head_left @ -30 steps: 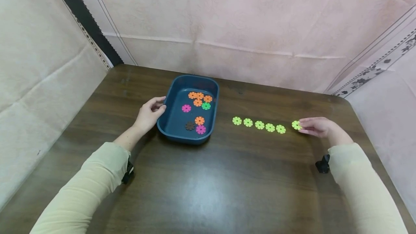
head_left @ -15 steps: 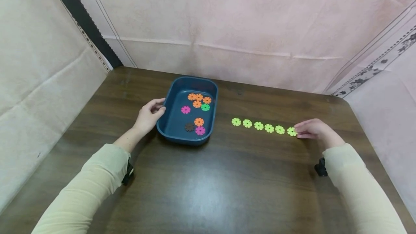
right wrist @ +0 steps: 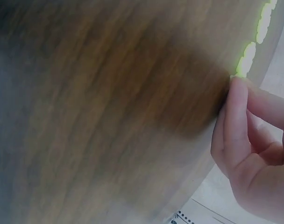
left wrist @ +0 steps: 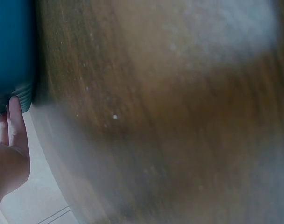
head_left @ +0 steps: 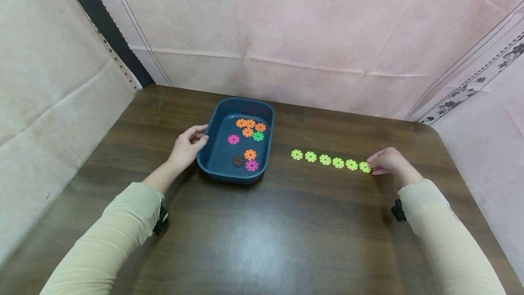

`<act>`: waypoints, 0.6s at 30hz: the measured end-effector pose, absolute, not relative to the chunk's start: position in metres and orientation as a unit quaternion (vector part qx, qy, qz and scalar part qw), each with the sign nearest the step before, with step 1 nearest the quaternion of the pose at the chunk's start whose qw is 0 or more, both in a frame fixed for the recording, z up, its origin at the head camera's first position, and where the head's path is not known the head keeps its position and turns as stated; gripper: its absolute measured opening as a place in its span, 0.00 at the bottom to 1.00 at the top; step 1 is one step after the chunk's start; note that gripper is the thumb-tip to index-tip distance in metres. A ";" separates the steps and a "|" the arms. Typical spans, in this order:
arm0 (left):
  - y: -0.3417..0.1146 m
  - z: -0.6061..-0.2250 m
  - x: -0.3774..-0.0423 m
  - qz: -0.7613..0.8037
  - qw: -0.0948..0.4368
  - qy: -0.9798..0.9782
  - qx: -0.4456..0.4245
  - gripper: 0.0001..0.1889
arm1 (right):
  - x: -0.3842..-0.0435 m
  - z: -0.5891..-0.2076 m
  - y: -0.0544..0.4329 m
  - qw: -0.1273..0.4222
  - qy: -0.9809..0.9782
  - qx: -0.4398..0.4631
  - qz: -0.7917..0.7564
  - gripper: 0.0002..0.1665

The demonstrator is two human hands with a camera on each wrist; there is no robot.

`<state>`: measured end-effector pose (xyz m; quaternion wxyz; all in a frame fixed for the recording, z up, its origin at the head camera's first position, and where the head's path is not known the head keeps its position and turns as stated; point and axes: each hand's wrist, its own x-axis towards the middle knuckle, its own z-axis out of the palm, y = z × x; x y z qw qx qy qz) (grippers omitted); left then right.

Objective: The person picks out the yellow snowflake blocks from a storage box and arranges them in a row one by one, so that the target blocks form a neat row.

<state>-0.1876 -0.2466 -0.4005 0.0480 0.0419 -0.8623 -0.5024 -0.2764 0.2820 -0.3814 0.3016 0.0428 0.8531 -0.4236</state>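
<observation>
Several flat yellow-green notched snowflake discs (head_left: 325, 160) lie in a row on the brown table, right of a dark blue plastic tub (head_left: 235, 178). At the row's right end, my right hand (head_left: 390, 163) pinches the edge of the last disc (head_left: 364, 167), which lies at table level. In the right wrist view, thumb and fingertips (right wrist: 237, 86) meet at that disc's edge. My left hand (head_left: 184, 147) holds the tub's left rim. The left wrist view shows its fingers (left wrist: 18, 123) against the tub's ridged end (left wrist: 24, 95); part of the grip is hidden.
Inside the tub lie several orange discs (head_left: 250, 155), a green disc (head_left: 258, 136), two magenta discs (head_left: 233, 139) and a dark brown disc (head_left: 239, 161). A cloth-covered wall (head_left: 307, 35) rises behind the wooden table (head_left: 254, 231).
My right hand has brought the last yellow-green disc down and left to the row's end, closing the gap there. My left hand stays at the tub.
</observation>
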 end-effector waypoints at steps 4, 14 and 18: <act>-0.246 -0.399 -0.187 -0.502 0.047 -0.863 0.040 0.20 | -0.276 -0.379 0.281 0.298 0.856 0.052 -0.419 0.17; -0.247 -0.393 -0.186 -0.502 0.021 -0.864 0.041 0.22 | -0.275 -0.367 0.289 0.283 0.854 0.054 -0.434 0.19; -0.246 -0.387 -0.184 -0.481 0.009 -0.875 0.053 0.23 | -0.274 -0.361 0.293 0.267 0.860 0.055 -0.431 0.18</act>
